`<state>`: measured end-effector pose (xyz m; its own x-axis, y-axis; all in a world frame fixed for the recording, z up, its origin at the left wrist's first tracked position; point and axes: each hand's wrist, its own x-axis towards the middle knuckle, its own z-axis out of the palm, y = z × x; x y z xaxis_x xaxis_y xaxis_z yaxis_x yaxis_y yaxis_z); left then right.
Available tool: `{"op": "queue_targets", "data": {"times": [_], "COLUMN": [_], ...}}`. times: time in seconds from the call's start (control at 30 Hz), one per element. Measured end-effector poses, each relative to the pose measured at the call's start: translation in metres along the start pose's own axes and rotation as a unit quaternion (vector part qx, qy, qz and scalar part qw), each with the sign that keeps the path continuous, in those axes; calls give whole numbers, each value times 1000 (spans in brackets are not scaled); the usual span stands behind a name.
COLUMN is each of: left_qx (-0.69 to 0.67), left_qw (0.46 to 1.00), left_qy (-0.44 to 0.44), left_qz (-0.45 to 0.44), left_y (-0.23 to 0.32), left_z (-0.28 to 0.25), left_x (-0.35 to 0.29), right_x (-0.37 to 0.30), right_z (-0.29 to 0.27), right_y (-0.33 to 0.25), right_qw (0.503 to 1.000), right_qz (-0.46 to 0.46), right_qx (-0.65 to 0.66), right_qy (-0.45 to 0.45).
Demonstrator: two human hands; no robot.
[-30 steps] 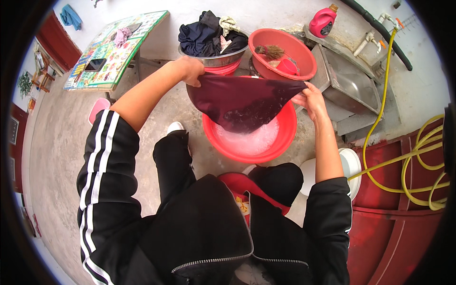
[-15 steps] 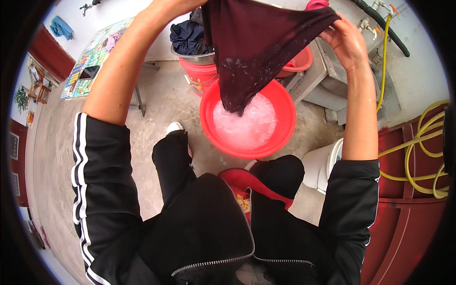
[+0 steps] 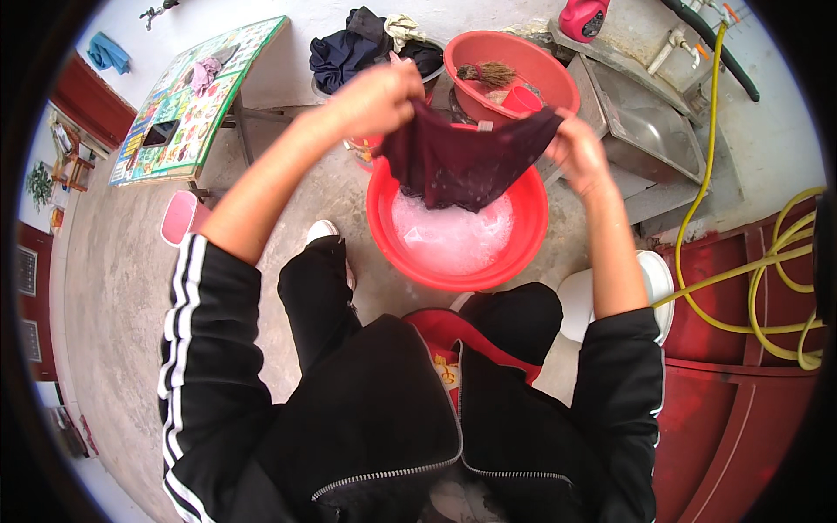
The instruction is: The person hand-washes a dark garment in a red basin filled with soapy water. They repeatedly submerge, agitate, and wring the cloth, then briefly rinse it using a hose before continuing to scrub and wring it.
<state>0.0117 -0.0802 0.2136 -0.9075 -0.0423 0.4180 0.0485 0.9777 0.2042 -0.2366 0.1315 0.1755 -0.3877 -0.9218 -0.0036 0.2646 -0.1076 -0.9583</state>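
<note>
Compared with half a second ago, the dark maroon cloth [image 3: 462, 166] has dropped from high near the top of the view and now hangs over the red basin [image 3: 532, 218], spread less tall between the two hands. The left hand [image 3: 379, 98], cut off by the upper edge then, is back in full view, blurred. Its grip is clenched on one upper corner of the cloth; the right hand [image 3: 577, 155] has lowered too, its grip pinching the opposite corner. The large faded-red tub [image 3: 560, 74] behind, mostly covered earlier, shows again.

The cloth is thin and limp, sagging in soft folds, wet-looking, with pale flecks of foam and a crumpled lower edge. Whether that edge touches the white suds [image 3: 449, 240] below, I cannot tell. The basin is round and smooth, apparently plastic, with a broad flared rim. In the tub lie a bristly straw brush [image 3: 495, 73] and a small red scoop [image 3: 522, 98]. To its left, rumpled dark clothes [image 3: 349, 50] heap up beside a crinkled cream piece. The desk [image 3: 185, 113] has a flat, glossy, patterned top bearing a slim dark phone [image 3: 160, 133] and a bunched pink cloth [image 3: 205, 76].
</note>
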Motion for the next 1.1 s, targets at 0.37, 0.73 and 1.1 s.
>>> {"op": "queue_targets", "data": {"times": [0.37, 0.73, 1.1], "left_qx": [-10, -304, -232], "left_qw": [897, 850, 750], "left_qy": [-409, -279, -99], "left_qz": [-170, -329, -612], "left_y": [42, -20, -29], "left_z": [205, 257, 306], "left_x": [-88, -76, -56], "right_x": [-31, 14, 53], "right_z": [-21, -42, -36], "right_y": [230, 221, 276], "right_qw": [823, 863, 849], "right_qz": [136, 228, 169], "right_qx": [-531, -436, -434], "right_qy": [-149, -115, 251]}}
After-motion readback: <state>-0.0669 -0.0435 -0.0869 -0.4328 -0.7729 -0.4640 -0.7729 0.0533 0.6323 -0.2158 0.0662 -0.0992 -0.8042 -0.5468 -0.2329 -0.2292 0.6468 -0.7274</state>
